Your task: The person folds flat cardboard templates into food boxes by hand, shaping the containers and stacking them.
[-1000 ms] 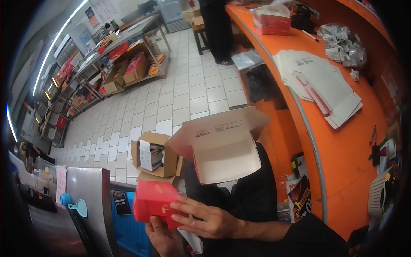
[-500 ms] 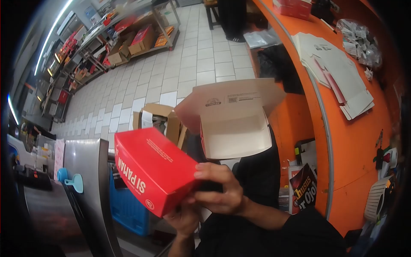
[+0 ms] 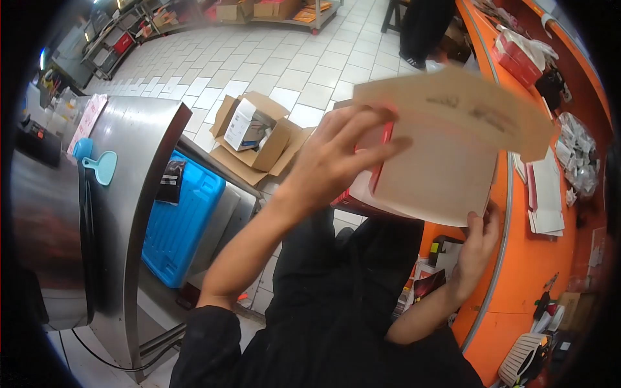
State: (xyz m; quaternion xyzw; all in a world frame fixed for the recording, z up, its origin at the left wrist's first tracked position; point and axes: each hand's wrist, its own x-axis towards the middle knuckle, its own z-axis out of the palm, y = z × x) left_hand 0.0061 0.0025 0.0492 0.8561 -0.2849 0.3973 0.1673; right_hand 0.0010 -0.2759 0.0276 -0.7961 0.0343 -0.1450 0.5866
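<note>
left hand (image 3: 331, 155) now at open box (image 3: 435, 173)

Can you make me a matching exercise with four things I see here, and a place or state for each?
1. paper box
2. cardboard box
3. white box
4. flat cartons

A. on the orange counter
B. brown, flaps spread open
C. touched by left hand and right hand
D. inside the cardboard box

Pairs: 1-C, 2-B, 3-D, 4-A
</note>
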